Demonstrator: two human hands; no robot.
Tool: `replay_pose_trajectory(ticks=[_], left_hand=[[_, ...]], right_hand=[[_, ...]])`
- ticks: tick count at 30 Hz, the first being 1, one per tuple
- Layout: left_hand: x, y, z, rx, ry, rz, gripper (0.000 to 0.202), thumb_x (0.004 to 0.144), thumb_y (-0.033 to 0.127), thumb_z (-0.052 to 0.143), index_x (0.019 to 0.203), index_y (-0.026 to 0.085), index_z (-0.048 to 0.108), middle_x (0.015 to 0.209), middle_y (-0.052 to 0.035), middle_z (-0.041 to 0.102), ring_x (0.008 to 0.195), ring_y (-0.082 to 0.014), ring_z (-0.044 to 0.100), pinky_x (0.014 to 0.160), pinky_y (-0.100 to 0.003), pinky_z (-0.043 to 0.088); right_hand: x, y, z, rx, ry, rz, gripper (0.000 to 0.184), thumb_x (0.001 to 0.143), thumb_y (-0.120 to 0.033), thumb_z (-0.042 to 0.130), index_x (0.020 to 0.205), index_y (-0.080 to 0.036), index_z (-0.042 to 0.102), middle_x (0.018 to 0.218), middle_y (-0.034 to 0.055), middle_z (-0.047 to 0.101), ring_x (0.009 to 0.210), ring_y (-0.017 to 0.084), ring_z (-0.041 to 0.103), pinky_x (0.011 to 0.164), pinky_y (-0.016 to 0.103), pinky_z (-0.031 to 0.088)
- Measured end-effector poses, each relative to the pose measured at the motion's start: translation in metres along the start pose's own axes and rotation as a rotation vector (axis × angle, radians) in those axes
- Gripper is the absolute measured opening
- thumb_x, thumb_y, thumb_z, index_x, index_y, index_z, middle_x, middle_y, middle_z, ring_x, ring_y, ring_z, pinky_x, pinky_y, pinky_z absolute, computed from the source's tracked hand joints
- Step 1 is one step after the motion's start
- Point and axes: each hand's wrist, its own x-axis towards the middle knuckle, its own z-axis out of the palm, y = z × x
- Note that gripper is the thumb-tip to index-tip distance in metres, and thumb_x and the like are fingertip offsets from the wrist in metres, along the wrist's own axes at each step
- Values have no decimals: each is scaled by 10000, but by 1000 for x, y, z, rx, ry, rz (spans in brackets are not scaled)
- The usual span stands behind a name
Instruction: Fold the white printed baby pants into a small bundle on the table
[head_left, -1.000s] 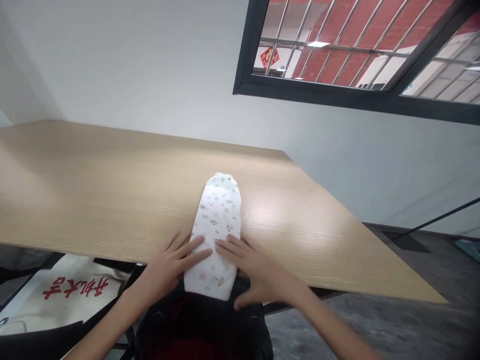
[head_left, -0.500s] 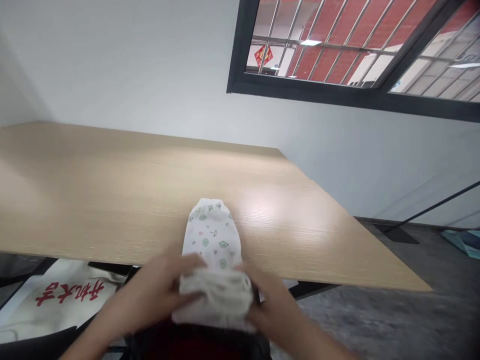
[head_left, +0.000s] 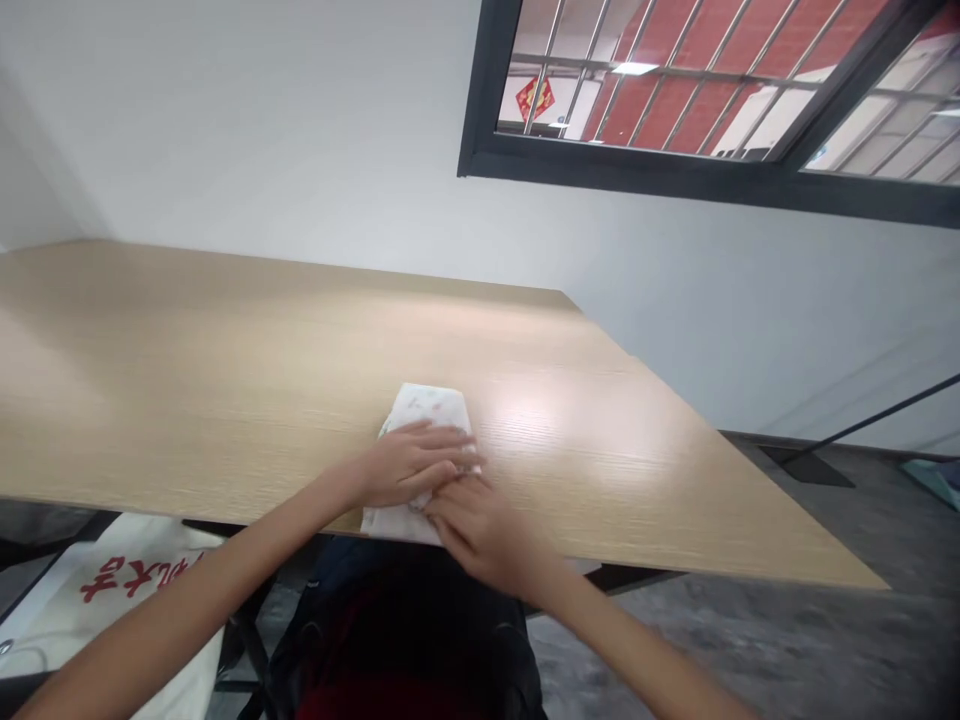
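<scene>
A white cloth (head_left: 429,402) with a faint small print lies folded into a compact piece at the near edge of the table. My left hand (head_left: 415,464) rests flat across the middle of it, fingers stretched to the right. Lower down, my right hand (head_left: 480,522) lies on the cloth's right side, its fingers extended and touching the left hand's fingertips. Both palms face down and neither hand grips the cloth. The part under the hands is hidden.
The wooden table (head_left: 247,380) reaches back to a white wall (head_left: 247,130) with a barred window (head_left: 675,80). Below its left front edge is a cream cloth bag (head_left: 150,560) with red characters. A dark thin pole (head_left: 877,415) stands at the right.
The cloth's long printed far part has been folded over, so the piece is shorter. My hands have moved forward from its near end and now press flat on top.
</scene>
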Motion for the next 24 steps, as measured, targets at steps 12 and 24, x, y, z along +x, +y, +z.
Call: replay_pose_trajectory(ticks=[12,24], left_hand=[[18,-23,-16,215,76,-264,458,920,318,347,1377,284,332,1456,-37,298,1308,-273,311,1071,-489,188],[-74,15,-20,-800,137,-468,508,800,468,497,1233,204,520,1217,-52,573,1116,-233,517,961,-356,376]], right_hand=[[-22,-3,-25,61,-244,116,528,729,-290,581,1233,-217,443,1207,48,500,1168,178,416,1069,410,292],[11,8,-40,435,35,851,450,826,-559,392,750,-136,527,625,-11,462,573,50,397,517,167,312]])
